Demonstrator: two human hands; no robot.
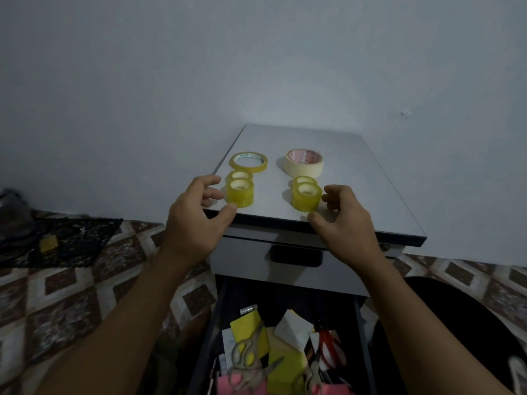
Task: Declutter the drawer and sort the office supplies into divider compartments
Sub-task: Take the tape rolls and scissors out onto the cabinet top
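Two pairs of small yellow tape rolls stand on the grey cabinet top, a left pair and a right pair. Behind them lie a flat yellow tape roll and a cream masking tape roll. My left hand sits just left of the left pair, fingers loosely curled, thumb tip at the front roll's base. My right hand mirrors it beside the right pair. Neither hand visibly grips a roll. Below, the open drawer holds scissors, yellow sticky pads, pink pads, white paper and red-handled scissors.
A shut upper drawer with a dark handle recess sits under the cabinet top. A plain wall rises behind. The patterned floor carries a dark cloth with a small yellow item at left. A dark round object lies at right.
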